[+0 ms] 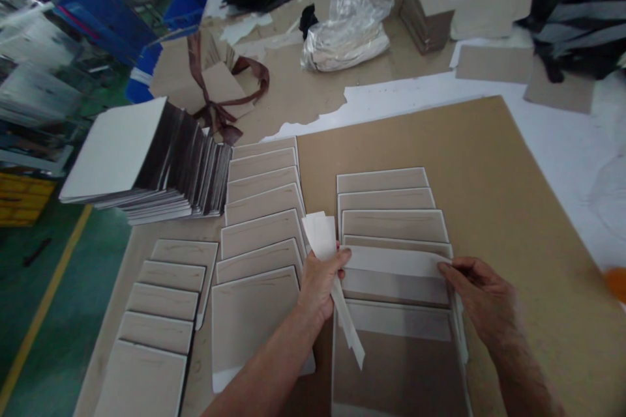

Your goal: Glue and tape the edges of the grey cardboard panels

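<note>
My left hand (317, 287) is closed around a bundle of white paper strips (320, 233), which sticks out above and below the fist. Its thumb also presses the left end of a single white strip (391, 259). At the other end of that strip, my right hand (486, 300) pinches the corner between thumb and fingers. The strip is stretched across the upper part of a beige board (396, 288) in the right-hand overlapping row. Nearer to me in the same row lies a front board (396, 365) with a lighter band along its top.
Left of my hands run a middle row of overlapping boards (257, 313) and a shorter row (147, 371). A tall stack of boards (117, 150) stands at the left table edge. Farther back are a clear plastic bag (347, 32), a brown ribbon (195, 68) and black material (581, 19).
</note>
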A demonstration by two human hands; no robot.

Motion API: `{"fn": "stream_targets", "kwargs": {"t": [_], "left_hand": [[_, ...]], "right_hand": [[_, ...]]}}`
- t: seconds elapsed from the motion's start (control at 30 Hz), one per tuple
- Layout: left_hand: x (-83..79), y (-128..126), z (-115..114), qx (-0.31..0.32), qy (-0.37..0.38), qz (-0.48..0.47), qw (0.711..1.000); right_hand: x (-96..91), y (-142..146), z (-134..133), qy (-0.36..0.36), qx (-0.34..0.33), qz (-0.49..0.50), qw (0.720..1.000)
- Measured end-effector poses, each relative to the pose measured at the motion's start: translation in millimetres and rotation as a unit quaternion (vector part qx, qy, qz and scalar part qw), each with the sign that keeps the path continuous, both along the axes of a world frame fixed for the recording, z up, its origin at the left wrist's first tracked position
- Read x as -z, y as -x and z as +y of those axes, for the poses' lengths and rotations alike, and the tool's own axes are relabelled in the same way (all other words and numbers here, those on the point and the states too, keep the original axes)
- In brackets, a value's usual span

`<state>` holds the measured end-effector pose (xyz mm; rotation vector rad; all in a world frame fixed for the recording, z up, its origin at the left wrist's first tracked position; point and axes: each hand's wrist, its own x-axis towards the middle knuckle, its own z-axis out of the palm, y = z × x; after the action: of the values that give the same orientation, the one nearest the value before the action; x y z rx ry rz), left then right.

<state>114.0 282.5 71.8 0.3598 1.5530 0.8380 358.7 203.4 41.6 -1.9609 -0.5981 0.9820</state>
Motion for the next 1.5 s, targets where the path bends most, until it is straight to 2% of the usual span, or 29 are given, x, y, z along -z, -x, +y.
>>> {"fn": "stream_targets", "kwargs": {"t": [0.1, 0.23, 0.43, 0.57, 0.93, 1.03, 1.3, 1.5], "left_hand": [[3.7, -2.7, 1.6, 0.002, 0.002, 0.015, 1.000], [8.6, -6.8, 4.9, 0.025, -0.019, 0.108, 0.994], [20.1, -9.8, 8.1, 0.066, -0.054, 0.242, 0.967], [22.0, -11.6, 7.4, 0.096, -0.060, 0.289, 0.951], [17.3, -15.5, 10.4, 0.115, -0.065, 0.320, 0.938], [19.1, -15.3, 10.4, 0.120, -0.070, 0.322, 0.937], [23.7, -12.5, 10.6, 0.149, -0.068, 0.353, 0.921], [25.0, -12.1, 11.8, 0.163, -0.070, 0.373, 0.911]], "right_hand": [[5.7, -1.2, -0.1, 0.015, 0.005, -0.003, 1.000], [12.3, -3.0, -2.1, 0.030, 0.015, -0.018, 0.999], [25.4, -6.3, -3.4, 0.038, 0.013, -0.076, 0.996], [22.4, -6.5, 0.3, 0.079, 0.019, -0.078, 0.994], [0.8, 1.8, 13.7, 0.105, 0.041, -0.061, 0.992], [3.0, 1.1, 13.3, 0.103, 0.044, -0.066, 0.992], [22.5, -3.8, 7.7, 0.059, 0.013, -0.083, 0.995], [16.4, -3.1, 15.0, 0.059, 0.017, -0.072, 0.996]]}}
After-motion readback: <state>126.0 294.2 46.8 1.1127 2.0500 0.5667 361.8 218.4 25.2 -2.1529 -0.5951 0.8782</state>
